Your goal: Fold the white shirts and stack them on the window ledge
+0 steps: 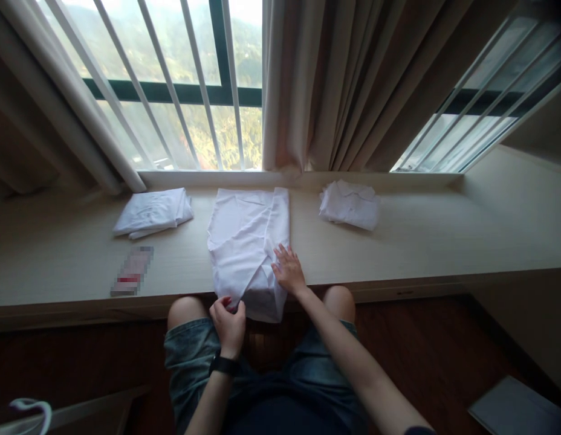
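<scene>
A white garment [244, 241] lies spread on the pale window ledge [398, 248], its near end hanging over the front edge. My left hand [228, 323] pinches the garment's lower left hem just below the ledge edge; a black watch sits on that wrist. My right hand [287, 269] rests flat, fingers apart, on the garment's right side near the edge, pressing it down.
A folded white cloth [153, 211] lies at the left of the ledge, another folded white pile [350, 204] at the right. A small blurred flat item [132, 272] lies front left. Curtains [348, 84] and barred windows stand behind. My knees are under the ledge.
</scene>
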{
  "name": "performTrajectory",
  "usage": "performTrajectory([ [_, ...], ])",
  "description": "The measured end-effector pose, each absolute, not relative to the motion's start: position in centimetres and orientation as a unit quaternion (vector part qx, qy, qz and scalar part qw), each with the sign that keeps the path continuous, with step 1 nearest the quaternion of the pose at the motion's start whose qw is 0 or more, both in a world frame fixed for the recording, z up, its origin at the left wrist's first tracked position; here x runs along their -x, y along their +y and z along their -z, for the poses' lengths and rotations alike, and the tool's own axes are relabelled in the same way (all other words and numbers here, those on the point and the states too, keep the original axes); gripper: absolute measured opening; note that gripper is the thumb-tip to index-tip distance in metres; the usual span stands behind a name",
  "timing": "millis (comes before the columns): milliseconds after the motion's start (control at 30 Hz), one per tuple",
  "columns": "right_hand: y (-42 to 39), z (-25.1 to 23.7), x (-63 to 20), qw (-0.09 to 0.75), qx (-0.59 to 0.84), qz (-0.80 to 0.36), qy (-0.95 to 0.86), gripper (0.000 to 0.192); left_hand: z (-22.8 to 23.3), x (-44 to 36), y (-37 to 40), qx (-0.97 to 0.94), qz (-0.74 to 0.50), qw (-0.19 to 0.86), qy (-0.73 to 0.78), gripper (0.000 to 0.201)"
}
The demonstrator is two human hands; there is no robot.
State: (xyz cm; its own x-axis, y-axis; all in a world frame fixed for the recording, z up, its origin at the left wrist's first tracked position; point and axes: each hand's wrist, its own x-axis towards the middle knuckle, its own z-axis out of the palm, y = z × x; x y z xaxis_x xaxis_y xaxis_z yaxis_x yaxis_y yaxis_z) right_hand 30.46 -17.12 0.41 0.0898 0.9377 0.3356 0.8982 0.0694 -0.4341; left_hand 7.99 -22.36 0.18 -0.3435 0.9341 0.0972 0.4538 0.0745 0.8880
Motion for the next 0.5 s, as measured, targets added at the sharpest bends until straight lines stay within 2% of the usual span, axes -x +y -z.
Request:
performTrajectory([
  [133,-11.7,-0.4,-31.9,0.130,0.662,-0.068,-0.735,0.059,3.1,-5.2,-22.8,-0.437,-0.424,0.350,0.712,0.051],
  [267,-11.0,0.6,-32.3,0.079,0.657,-0.092,-0.744,0.060,4.7,-3.9,-21.5,-0.419,-0.380,0.421,0.709,0.056],
  [333,-11.6,0.8,-32.2,0.080,0.658,-0.083,-0.744,0.060,4.7,-3.5,-21.0,-0.435,-0.335,0.451,0.704,0.050],
  [500,-12.0,-0.3,-32.8,0.092,0.636,-0.071,-0.763,0.053,3.0,-2.7,-21.5,-0.463,-0.205,0.487,0.711,0.017],
])
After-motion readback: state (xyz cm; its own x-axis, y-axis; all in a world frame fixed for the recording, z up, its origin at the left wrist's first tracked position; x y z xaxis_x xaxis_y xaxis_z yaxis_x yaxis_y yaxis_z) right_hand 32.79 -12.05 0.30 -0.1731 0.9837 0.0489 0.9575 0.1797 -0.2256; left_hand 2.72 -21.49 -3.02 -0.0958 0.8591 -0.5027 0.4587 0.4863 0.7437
